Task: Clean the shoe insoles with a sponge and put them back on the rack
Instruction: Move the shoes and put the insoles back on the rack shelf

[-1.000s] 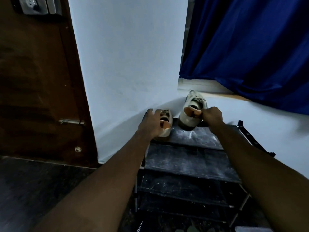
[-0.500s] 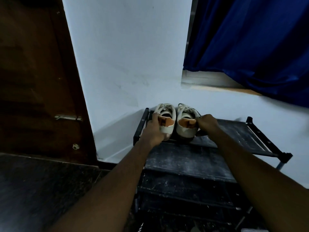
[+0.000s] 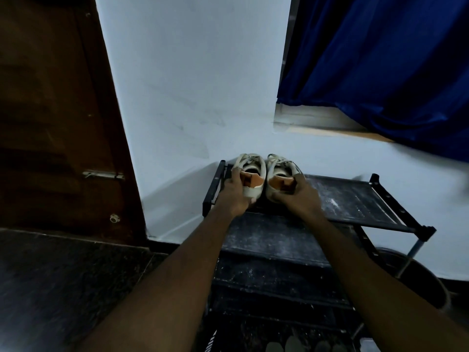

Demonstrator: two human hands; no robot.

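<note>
Head view, looking down over both forearms at a black shoe rack point(image 3: 355, 204) standing in the corner of a pale wall point(image 3: 193, 85). Two white sneakers sit side by side on the rack's top shelf at its left end, toes toward the wall, heels toward the camera, their sides touching or nearly so. The left shoe point(image 3: 250, 174) is gripped at the heel by the left hand point(image 3: 234, 196): fingers curl around the shoe's outer side and heel, closed on it. The right shoe point(image 3: 280, 176) is gripped at the heel by the right hand point(image 3: 302, 199): thumb and fingers wrap the tan heel collar, likewise closed on it. Whether the soles rest fully on the shelf cannot be told. The insoles cannot be made out inside the shoe openings. The rest of the top shelf, right of the shoes, shows pale dusty streaks. Lower shelves of the rack lie below the forearms. Left of the rack stands a brown wooden door point(image 3: 50, 123); above and right of the rack hangs a blue curtain point(image 3: 380, 59).
</note>
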